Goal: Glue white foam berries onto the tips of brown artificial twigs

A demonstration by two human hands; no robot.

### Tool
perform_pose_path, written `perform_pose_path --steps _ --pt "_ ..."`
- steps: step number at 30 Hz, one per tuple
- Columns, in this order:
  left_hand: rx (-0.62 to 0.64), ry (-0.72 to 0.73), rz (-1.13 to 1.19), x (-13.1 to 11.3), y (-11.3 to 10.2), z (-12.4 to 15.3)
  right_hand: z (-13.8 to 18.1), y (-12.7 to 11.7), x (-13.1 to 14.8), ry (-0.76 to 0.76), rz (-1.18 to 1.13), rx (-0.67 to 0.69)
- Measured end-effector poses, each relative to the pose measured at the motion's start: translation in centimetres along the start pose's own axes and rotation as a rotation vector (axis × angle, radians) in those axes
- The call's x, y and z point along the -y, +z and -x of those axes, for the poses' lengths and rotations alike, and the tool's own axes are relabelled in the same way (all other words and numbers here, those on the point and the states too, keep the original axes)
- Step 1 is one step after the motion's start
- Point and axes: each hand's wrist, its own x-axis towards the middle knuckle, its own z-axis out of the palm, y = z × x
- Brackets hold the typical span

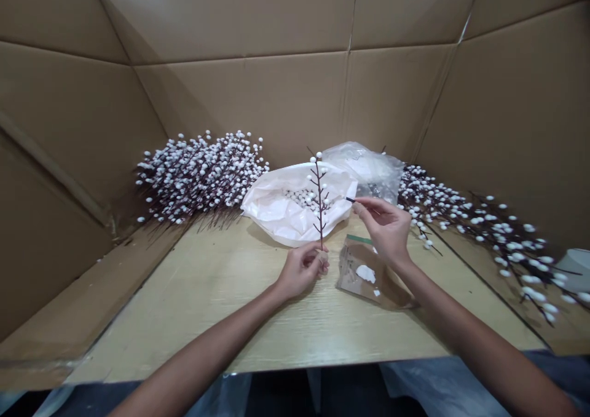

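My left hand (pixel 304 269) pinches the lower end of a brown artificial berry twig (pixel 319 202), which stands upright. White berries sit at its top and on some side shoots; other shoots end bare. To the right of the twig, my right hand (pixel 387 226) is closed on a short dark stick (pixel 350 200) between thumb and fingertips, apart from the twig. Behind the twig, an opened white plastic bag (pixel 271 211) holds loose white berries (pixel 299 198). Below my right hand lies a brown packet (pixel 354 263) with a green top strip and a white blob (pixel 365 274) on it.
At the back left lies a thick heap of white-berry twigs (pixel 203 174). More berry twigs (pixel 461 211) spread along the right side. A clear plastic bag (pixel 369 165) rests behind the white one. Cardboard walls (pixel 239 97) enclose the wooden tabletop (pixel 203 306). A white cup-like object (pixel 574 269) stands far right.
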Motion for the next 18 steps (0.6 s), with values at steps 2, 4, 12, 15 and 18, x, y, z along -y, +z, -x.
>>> perform_pose_path --steps 2,4,12,15,18 --pt "0.010 0.001 -0.016 -0.05 -0.01 -0.01 -0.26 -0.10 -0.17 -0.003 -0.009 -0.035" --pt "0.020 0.001 -0.036 0.03 -0.03 -0.04 -0.47 -0.20 -0.32 -0.013 -0.013 -0.052" --pt "0.053 0.012 -0.091 0.59 -0.17 -0.10 -0.59 -0.41 -0.27 -0.038 0.003 -0.024" --pt "0.059 0.026 -0.096 0.55 -0.19 -0.06 -0.57 -0.36 -0.26 -0.039 0.021 -0.021" --pt "0.062 0.027 -0.104 0.54 -0.21 -0.01 -0.54 -0.31 -0.24 -0.022 0.025 -0.005"
